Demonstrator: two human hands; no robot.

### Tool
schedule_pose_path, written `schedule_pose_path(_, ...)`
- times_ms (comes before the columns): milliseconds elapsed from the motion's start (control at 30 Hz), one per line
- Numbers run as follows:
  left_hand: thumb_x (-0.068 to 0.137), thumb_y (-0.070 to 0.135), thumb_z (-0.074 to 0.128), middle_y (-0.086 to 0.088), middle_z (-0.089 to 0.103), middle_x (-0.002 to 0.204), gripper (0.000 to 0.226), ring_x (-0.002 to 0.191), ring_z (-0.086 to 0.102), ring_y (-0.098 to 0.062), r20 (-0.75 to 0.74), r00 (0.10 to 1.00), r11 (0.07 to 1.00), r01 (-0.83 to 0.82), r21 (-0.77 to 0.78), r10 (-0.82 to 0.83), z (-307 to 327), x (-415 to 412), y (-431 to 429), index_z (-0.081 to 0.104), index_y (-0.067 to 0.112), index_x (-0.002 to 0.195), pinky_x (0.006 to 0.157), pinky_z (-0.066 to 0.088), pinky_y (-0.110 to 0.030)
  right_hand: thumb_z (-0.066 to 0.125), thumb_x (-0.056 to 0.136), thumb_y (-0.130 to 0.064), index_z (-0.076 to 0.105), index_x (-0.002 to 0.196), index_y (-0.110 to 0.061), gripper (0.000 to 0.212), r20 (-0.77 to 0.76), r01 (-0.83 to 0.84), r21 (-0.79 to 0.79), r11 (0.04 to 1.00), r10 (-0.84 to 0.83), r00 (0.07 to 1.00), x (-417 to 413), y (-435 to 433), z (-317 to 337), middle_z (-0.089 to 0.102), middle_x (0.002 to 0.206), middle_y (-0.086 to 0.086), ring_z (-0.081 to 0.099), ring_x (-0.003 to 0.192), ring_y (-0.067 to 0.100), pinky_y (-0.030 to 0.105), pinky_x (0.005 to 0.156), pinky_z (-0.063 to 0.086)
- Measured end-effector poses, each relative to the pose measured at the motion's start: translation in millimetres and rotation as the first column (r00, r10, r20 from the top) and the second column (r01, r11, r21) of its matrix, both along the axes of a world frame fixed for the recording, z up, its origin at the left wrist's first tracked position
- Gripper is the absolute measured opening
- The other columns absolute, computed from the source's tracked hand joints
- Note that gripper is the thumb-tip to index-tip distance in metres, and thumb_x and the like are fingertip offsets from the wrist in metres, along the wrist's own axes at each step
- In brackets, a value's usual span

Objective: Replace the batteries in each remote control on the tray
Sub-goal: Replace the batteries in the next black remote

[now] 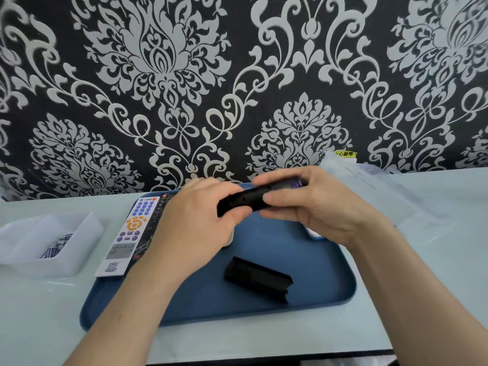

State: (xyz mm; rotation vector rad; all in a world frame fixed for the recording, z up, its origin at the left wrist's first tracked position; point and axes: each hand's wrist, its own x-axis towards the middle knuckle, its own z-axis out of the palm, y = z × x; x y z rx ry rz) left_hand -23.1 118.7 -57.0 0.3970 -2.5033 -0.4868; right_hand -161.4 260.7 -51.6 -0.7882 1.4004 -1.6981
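Mid-frame, the left hand (195, 228) and right hand (319, 207) each curl round one end of the black remote (245, 200), held above the blue tray (317, 276). If a thumb slips, a battery could spring out and roll away. The detached battery cover (257, 278) lies below centre, with the white remote (124, 239) at left.

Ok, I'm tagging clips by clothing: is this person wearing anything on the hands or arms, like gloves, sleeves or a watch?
The left hand and right hand are bare: no gloves, no visible rings. The left forearm and right forearm are uncovered to the picture's bottom edge: no sleeve, watch or bracelet.
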Motion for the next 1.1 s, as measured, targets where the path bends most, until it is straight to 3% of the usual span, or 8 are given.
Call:
schedule_pose_path(100, 0.08, 0.036, 0.072, 0.016, 0.054, 0.05, 0.009, 0.043, 0.043, -0.001, 0.007, 1.0, 0.918, 0.012, 0.396, -0.017, -3, -3, 4, 0.071, 0.026, 0.078, 0.048, 0.029, -0.013, 0.06, 0.091, -0.005, 0.072, 0.092, -0.011, 0.015, -0.003, 0.075, -0.069, 0.995, -0.075, 0.997, 1, -2, 1, 0.075, 0.092, 0.005, 0.071, 0.082, 0.013, 0.021, 0.075, 0.056)
schedule_pose_path(233, 0.085, 0.032, 0.07, 0.017, 0.055, 0.051, 0.018, 0.046, 0.043, 0.002, -0.006, 0.993, 0.833, 0.106, 0.543, -0.122, -9, -10, 17, 0.071, 0.026, 0.068, 0.052, 0.033, -0.018, 0.052, 0.098, -0.011, 0.067, 0.097, -0.01, 0.015, 0.172, 0.142, -0.118, 0.983, -0.12, 0.978, 11, -15, -1, 0.076, 0.096, 0.014, 0.072, 0.088, 0.023, 0.041, 0.087, 0.057)
schedule_pose_path(333, 0.088, 0.04, 0.063, 0.02, 0.05, 0.044, 0.036, 0.045, 0.043, 0.001, 0.089, 0.991, 0.903, 0.054, 0.427, -0.102, -13, -13, 28, 0.061, 0.033, 0.053, 0.047, 0.026, -0.016, 0.047, 0.1, -0.014, 0.063, 0.104, -0.006, 0.018, 0.245, 0.163, -0.119, 0.98, -0.13, 0.961, 18, -23, -1, 0.073, 0.086, 0.015, 0.07, 0.084, 0.027, 0.045, 0.079, 0.058)
schedule_pose_path(400, 0.085, 0.052, 0.06, 0.016, 0.055, 0.048, 0.033, 0.05, 0.049, -0.003, 0.146, 0.989, 0.97, -0.031, 0.242, -0.004, -16, -13, 28, 0.066, 0.029, 0.063, 0.05, 0.033, -0.023, 0.044, 0.101, -0.017, 0.064, 0.1, -0.007, 0.023, 0.215, 0.189, -0.073, 0.979, -0.17, 0.962, 20, -26, -3, 0.069, 0.076, 0.011, 0.067, 0.074, 0.024, 0.038, 0.068, 0.058)
schedule_pose_path(467, 0.08, 0.052, 0.064, 0.009, 0.058, 0.055, 0.03, 0.057, 0.053, -0.004, 0.038, 0.996, 0.986, -0.09, 0.142, 0.085, -18, -12, 25, 0.069, 0.024, 0.069, 0.054, 0.038, -0.024, 0.042, 0.1, -0.02, 0.065, 0.095, -0.007, 0.027, 0.186, 0.196, -0.04, 0.98, -0.185, 0.965, 20, -26, -5, 0.066, 0.072, 0.009, 0.062, 0.068, 0.022, 0.035, 0.069, 0.053)
schedule_pose_path(633, 0.074, 0.031, 0.077, 0.011, 0.053, 0.069, 0.023, 0.057, 0.043, 0.006, -0.265, 0.961, 0.988, -0.038, 0.148, 0.077, -12, -13, 26, 0.056, 0.025, 0.08, 0.055, 0.029, -0.01, 0.047, 0.09, -0.027, 0.072, 0.081, -0.015, 0.029, 0.013, 0.256, 0.027, 0.966, -0.257, 0.966, 20, -26, -8, 0.068, 0.072, 0.006, 0.056, 0.065, 0.018, 0.036, 0.066, 0.039)
schedule_pose_path(900, 0.067, 0.02, 0.084, 0.016, 0.044, 0.076, 0.037, 0.071, 0.046, 0.005, -0.297, 0.955, 0.996, -0.003, 0.087, 0.029, -13, -19, 29, 0.058, 0.026, 0.094, 0.061, 0.036, -0.01, 0.044, 0.086, -0.016, 0.062, 0.077, -0.002, 0.025, -0.045, 0.233, 0.024, 0.972, -0.232, 0.972, 29, -30, -13, 0.063, 0.062, 0.008, 0.054, 0.056, 0.014, 0.022, 0.05, 0.041)
schedule_pose_path(1100, 0.068, 0.02, 0.083, 0.012, 0.045, 0.076, 0.043, 0.067, 0.045, 0.0, -0.3, 0.954, 0.997, 0.029, 0.066, -0.008, -15, -21, 31, 0.052, 0.033, 0.094, 0.058, 0.037, -0.018, 0.052, 0.058, -0.029, 0.052, 0.078, 0.003, 0.038, 0.074, 0.21, 0.07, 0.975, -0.216, 0.974, 25, -35, -15, 0.05, 0.073, 0.019, 0.041, 0.072, 0.028, 0.036, 0.06, 0.033)
